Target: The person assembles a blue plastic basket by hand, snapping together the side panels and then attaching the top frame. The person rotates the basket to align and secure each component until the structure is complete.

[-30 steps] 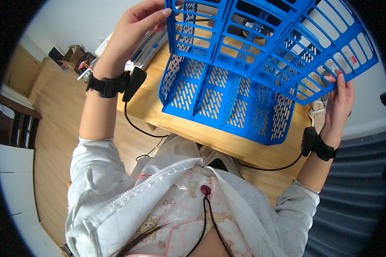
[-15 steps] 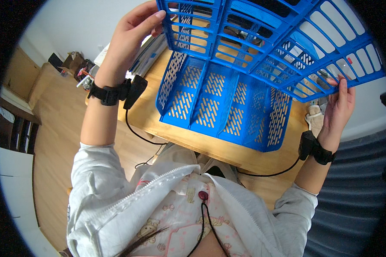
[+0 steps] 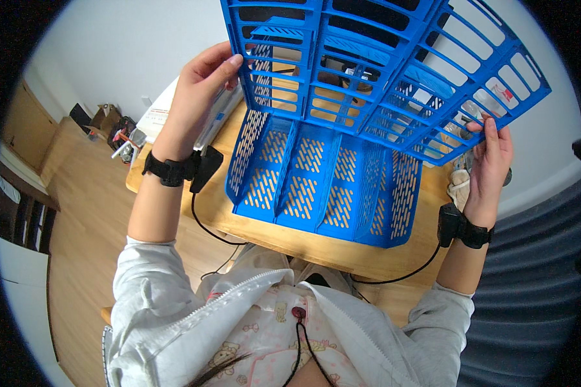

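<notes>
Rack (image 3: 342,129), blue, filling upper centre; left hand (image 3: 197,97) & right hand (image 3: 490,158) clamping fingers on opp. edges; keeping grip even, level over table (image 3: 316,248).

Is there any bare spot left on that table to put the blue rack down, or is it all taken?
Little is free. A bare strip of table runs along the near edge, between the rack and the person's body. The left hand and right hand grip the rack's sides. It is crowded behind the left side, by a white box, and at the right, by cloth.

1 head fisheye view, looking steeply down, close
</notes>
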The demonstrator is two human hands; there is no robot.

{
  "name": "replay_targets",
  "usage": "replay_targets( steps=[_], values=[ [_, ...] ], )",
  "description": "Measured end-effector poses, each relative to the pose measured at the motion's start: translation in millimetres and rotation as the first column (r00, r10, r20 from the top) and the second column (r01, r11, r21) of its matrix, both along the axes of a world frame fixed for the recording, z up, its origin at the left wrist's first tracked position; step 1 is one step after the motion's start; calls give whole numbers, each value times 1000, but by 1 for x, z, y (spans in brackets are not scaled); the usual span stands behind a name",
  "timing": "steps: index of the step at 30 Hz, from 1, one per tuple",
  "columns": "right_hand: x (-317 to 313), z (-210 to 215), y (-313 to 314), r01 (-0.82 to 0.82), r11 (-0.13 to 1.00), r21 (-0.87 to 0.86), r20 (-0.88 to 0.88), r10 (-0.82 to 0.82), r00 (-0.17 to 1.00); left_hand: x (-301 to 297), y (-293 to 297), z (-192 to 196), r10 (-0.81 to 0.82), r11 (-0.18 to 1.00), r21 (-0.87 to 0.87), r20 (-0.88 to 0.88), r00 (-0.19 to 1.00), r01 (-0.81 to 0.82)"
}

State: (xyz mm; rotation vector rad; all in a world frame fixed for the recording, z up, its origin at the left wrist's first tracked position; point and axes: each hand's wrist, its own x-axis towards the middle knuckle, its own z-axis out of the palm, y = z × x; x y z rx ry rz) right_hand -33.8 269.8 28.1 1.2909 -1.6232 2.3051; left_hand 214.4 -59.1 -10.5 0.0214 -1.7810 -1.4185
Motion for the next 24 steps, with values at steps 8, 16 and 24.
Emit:
replay_targets(
  steps=[8,16,24],
  values=[
    [-3,-2,-3,24,999,36,64,-26,998,-4,0,-5,22,1000,-14,32,999,-21],
    [-8,-5,-5,22,996,91,50,-27,998,-4,-3,-7,29,999,-38,82,996,-26],
    [-12,-5,-7,20,990,137,86,-32,996,-6,-1,-9,22,1000,0,135,991,-22]
  ],
)
